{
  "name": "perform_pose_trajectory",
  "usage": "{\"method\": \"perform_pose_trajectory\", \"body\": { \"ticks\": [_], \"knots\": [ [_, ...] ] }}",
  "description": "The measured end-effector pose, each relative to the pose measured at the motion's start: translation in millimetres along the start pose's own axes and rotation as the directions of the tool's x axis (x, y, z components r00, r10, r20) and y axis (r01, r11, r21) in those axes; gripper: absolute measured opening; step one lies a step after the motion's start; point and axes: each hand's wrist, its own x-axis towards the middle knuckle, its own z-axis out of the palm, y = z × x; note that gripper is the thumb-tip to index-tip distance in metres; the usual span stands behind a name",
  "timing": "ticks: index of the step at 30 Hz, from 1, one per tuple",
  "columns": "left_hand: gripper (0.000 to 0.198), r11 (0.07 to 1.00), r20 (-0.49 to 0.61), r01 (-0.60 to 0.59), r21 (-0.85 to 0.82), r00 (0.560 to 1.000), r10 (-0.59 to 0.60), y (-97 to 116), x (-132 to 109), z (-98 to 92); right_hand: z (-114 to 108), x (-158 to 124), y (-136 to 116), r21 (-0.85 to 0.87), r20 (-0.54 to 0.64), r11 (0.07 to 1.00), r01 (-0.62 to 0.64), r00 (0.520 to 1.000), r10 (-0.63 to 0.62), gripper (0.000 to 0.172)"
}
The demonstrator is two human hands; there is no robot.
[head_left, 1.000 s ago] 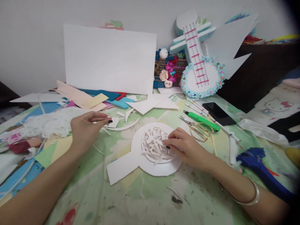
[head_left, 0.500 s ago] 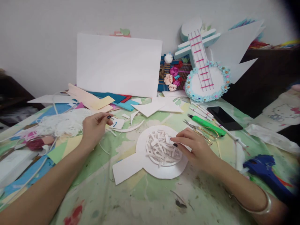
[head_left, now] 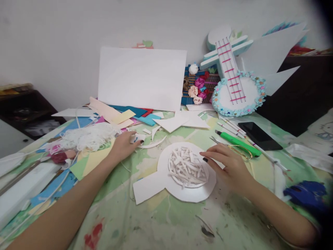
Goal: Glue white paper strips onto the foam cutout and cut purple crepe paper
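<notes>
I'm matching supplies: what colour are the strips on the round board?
The strips are white, clearest in the head view.

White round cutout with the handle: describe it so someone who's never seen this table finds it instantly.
From the big white board standing at the back of the table, come forward to the space between the left hand and right hand. There lies a flat white disc with a straight handle. Unlike the white scraps behind it, it bears a heap of white strips.
</notes>
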Motion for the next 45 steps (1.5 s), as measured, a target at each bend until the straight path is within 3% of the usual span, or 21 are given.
{"method": "perform_pose_trajectory", "body": {
  "ticks": [3,5,8,11,14,16,19,24,31,33,36,39,41,42,45],
  "knots": [
    [0.046,0.998,0.065,-0.06,0.031,0.996,0.057,0.9,-0.3,4.7,0.4,-0.3,-1.1,0.011,0.0,1.0,-0.01,1.0,0.01,0.022],
    [0.049,1.0,0.075,0.007,-0.017,0.997,-0.006,0.1,0.2,2.7,0.3,-0.4,-1.9,0.013,0.004,1.0,-0.024,1.0,0.024,0.022],
    [0.053,0.989,-0.005,0.11,-0.097,0.994,-0.111,-6.9,2.7,-4.9,0.1,-0.5,-2.0,0.003,0.007,0.999,-0.038,0.999,0.038,0.022],
    [0.04,0.979,-0.11,0.13,-0.155,0.983,-0.148,-21.4,6.3,-15.2,0.0,-0.6,-0.9,-0.011,0.012,1.0,-0.026,1.0,0.026,0.022],
    [0.028,0.975,-0.031,0.177,-0.131,0.983,-0.183,-36.5,8.5,-26.9,0.4,-1.1,0.4,-0.023,0.024,1.0,-0.012,1.0,0.013,0.022],
    [0.023,0.984,0.105,0.144,-0.108,0.986,-0.133,-41.8,8.5,-33.8,1.0,-1.5,0.9,-0.025,0.03,1.0,-0.011,0.999,0.012,0.022],
    [0.028,0.994,0.269,-0.004,-0.11,0.963,0.034,-40.0,7.7,-39.9,1.6,-2.0,1.5,-0.018,0.035,1.0,-0.016,0.999,0.016,0.022],
    [0.017,0.978,0.335,-0.198,-0.065,0.919,0.208,-30.3,7.7,-36.5,0.7,-1.5,1.9,-0.025,0.035,1.0,-0.012,0.999,0.013,0.022],
    [0.019,0.959,0.292,-0.284,-0.016,0.916,0.276,-40.2,10.7,-28.7,-3.0,-0.3,-0.5,-0.026,0.018,0.998,-0.053,0.998,0.053,0.024],
    [0.017,0.974,0.2,-0.219,0.052,0.958,0.205,-46.3,14.2,-32.4,-4.4,-0.3,-0.1,-0.032,0.007,0.998,-0.053,0.999,0.053,0.024],
    [0.013,0.99,-0.07,-0.063,0.129,0.995,0.073,-46.3,16.6,-41.0,-6.8,-0.2,1.1,-0.027,-0.001,0.998,-0.059,0.998,0.059,0.024],
    [0.011,0.997,-0.224,-0.063,0.045,0.972,0.072,-17.8,6.4,-45.2,-8.1,0.4,0.7,-0.008,-0.008,0.993,-0.121,0.993,0.121,0.023],
    [0.011,0.977,-0.245,-0.205,-0.059,0.952,0.185,19.6,-9.5,-42.2,-7.4,1.0,-1.0,0.04,-0.009,0.983,-0.178,0.984,0.179,0.022],
    [0.009,0.936,-0.237,-0.331,-0.118,0.925,0.297,41.7,-19.4,-38.9,-6.7,1.4,-2.2,0.078,0.0,0.976,-0.204,0.979,0.205,0.021],
    [0.006,0.725,-0.156,-0.657,-0.208,0.754,0.639,107.0,-49.9,-24.2,-3.9,2.1,-5.1,0.182,0.039,0.949,-0.255,0.967,0.253,0.021]
  ]
}}
